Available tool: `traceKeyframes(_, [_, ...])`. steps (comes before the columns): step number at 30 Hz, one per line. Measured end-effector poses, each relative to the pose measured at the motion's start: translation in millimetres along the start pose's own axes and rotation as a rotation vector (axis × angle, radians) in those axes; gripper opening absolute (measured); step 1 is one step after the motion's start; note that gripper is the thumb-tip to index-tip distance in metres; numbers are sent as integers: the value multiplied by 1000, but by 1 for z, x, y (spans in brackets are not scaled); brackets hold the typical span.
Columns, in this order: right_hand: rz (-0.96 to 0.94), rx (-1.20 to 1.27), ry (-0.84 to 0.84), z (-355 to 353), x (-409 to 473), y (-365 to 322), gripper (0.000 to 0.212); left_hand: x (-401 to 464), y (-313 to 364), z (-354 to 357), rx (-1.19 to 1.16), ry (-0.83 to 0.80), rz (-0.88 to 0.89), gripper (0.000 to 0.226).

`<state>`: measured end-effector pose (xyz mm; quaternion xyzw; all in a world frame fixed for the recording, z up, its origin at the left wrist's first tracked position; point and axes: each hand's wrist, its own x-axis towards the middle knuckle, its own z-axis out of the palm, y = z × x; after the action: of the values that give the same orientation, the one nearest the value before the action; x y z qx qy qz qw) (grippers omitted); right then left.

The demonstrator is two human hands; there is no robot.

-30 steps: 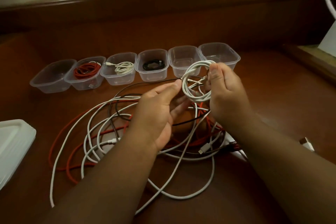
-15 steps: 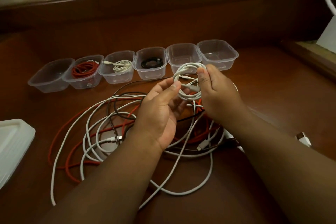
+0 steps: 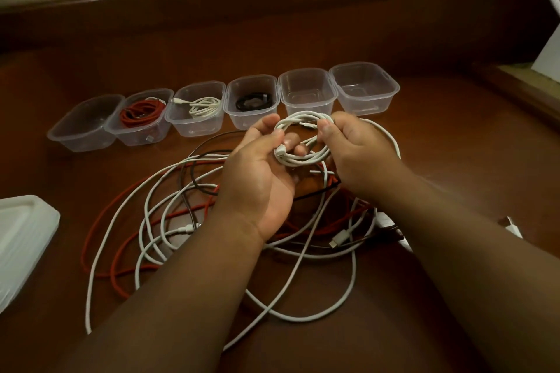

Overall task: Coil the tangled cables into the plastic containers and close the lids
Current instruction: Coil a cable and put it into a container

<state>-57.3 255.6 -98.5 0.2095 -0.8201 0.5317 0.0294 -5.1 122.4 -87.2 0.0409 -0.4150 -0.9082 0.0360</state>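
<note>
A white cable coil (image 3: 303,157) hangs between my hands above the tangle. My left hand (image 3: 257,172) pinches its left side near the plug, and my right hand (image 3: 357,151) grips its right side. Below lies the tangle of white, red and black cables (image 3: 169,221) on the brown table. Several clear plastic containers stand in a row behind: an empty one (image 3: 81,127), one with a red cable (image 3: 141,113), one with a white cable (image 3: 206,106), one with a black cable (image 3: 253,101), and two empty ones (image 3: 306,91) (image 3: 363,88).
A stack of white lids (image 3: 21,239) lies at the left edge. A raised wooden ledge (image 3: 515,85) and a white object stand at the far right. A white plug (image 3: 513,227) lies beside my right forearm. A wooden wall runs behind the containers.
The coil has tightened and dropped lower between my hands. My left hand has closed its fingers onto the coil's left side, where before they were stretched out.
</note>
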Motion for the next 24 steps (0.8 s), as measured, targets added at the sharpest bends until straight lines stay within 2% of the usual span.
traceKeyframes(5, [20, -71, 2, -1, 1, -1, 29, 2, 3, 0, 287, -43, 17, 38])
traceKeyframes(7, [50, -66, 8, -4, 3, 1, 27, 4, 3, -4, 399, 11, -3, 43])
traceKeyframes(11, [105, -27, 4, -6, 5, 1, 27, 11, 4, -8, 545, 139, 33, 36])
traceKeyframes(14, [171, 31, -26, -9, 5, 0, 29, 10, 9, -9, 575, 117, 58, 34])
traceKeyframes(18, [246, 151, -27, -14, 6, -2, 33, 9, 13, -10, 475, 51, -5, 34])
traceKeyframes(20, [259, 127, -20, -13, 6, -3, 33, 10, 12, -11, 492, 60, -1, 33])
traceKeyframes(24, [234, 137, -51, -7, 3, -10, 29, 9, 15, -18, 801, 137, 141, 28])
